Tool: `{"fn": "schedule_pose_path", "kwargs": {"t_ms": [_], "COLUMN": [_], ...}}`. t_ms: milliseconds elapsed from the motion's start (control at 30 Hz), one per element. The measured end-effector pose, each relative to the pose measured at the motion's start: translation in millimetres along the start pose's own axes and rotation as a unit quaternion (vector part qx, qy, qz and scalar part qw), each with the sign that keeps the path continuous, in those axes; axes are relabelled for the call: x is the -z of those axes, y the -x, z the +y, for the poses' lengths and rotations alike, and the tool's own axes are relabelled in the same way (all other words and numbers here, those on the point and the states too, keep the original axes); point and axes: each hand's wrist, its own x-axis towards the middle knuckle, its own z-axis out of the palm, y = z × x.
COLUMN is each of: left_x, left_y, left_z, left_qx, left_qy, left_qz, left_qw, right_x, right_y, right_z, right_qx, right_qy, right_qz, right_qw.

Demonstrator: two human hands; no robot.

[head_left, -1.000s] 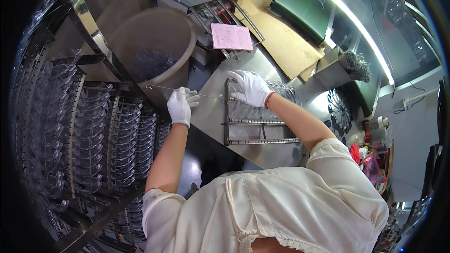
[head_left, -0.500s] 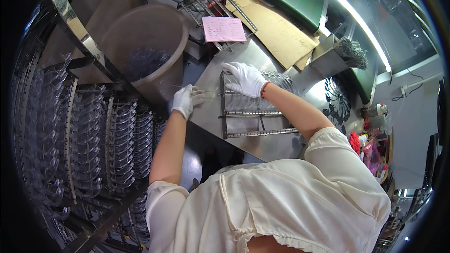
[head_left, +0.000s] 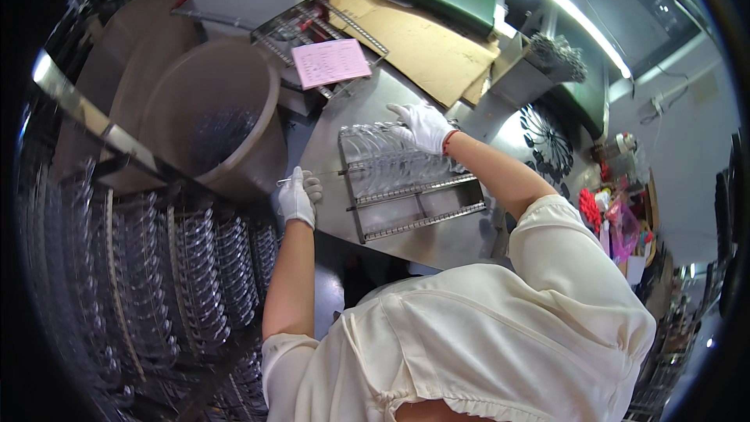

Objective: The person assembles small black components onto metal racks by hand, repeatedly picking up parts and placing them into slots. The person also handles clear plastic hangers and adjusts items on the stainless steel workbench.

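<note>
while the left hand (head_left: 298,198) clasps a wire (head_left: 285,181) left of the rack (head_left: 414,193), the right hand (head_left: 426,129) is over the rack's clear pieces (head_left: 383,173). its grip i cannot tell.

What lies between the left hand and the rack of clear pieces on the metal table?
In the head view, a thin rod, held in the left hand, extends toward the rack, with the metal table beneath.

Pieces (head_left: 391,172) sit in the rack (head_left: 426,221) on the table (head_left: 383,94). From that rack: bin (head_left: 258,152) at ten o'clock, card (head_left: 330,62) on a second rack (head_left: 353,26) at eleven, cardboard (head_left: 422,39) at twelve, box (head_left: 508,80) holding wires (head_left: 556,56) at one, stocked racks (head_left: 117,273) at eight.
</note>
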Motion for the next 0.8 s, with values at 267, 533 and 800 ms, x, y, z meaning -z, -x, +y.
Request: {"fn": "schedule_pose_path", "kwargs": {"t_ms": [267,533,800], "left_x": [-39.9,-19.3,-65.7], "left_y": [-4.2,-6.1,11.5], "left_z": [-39.7,-50.6,-74.6], "left_qx": [0.023,-0.161,-0.12], "left_qy": [-0.472,-0.478,-0.897], "left_qz": [0.396,0.343,0.255], "left_qw": [0.788,0.792,0.341], "right_x": [-13.4,-9.5,-3.0], "right_y": [9.2,34.9,48.7], "right_z": [36.2,78.4,98.4], "right_qx": [0.017,-0.09,-0.113], "right_qy": [0.013,-0.024,-0.076], "right_qz": [0.022,0.018,0.114], "right_qw": [1.0,0.996,0.984]}}
